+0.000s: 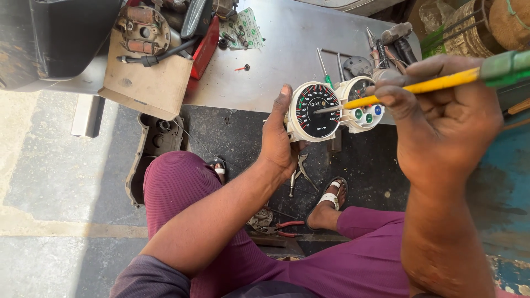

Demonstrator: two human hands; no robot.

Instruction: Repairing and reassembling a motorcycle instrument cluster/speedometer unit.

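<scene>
1. Hands of one seated person are over the knees, seen from the head camera. The left hand (280, 140) is closed around the left edge of a white instrument cluster (331, 110), with the thumb up along its side. The cluster is held in the air, just in front of the edge of a metal table (287, 49), with the dials facing the camera.
2. The cluster has two round dials. The bigger one on the left is a black speedometer (314, 110) with a red and green ring. The smaller dial (361, 102) on the right has green and blue indicator lamps.
3. The right hand (441, 116) is closed on a screwdriver (419, 87) with a yellow shaft and a green handle. The fingers are wrapped tight on it. The metal tip lies across the speedometer face, near its centre.
4. On the table behind the cluster are some more screwdrivers (323, 66), a hammer (396, 34) and small parts. At the far left of the table there are a piece of cardboard (146, 83) and an engine part (142, 28) with a black cable.
5. On the dark floor below the hands lie pliers (300, 174) and red-handled cutters (282, 227). The person wears purple trousers (353, 259) and sandals (331, 198).
</scene>
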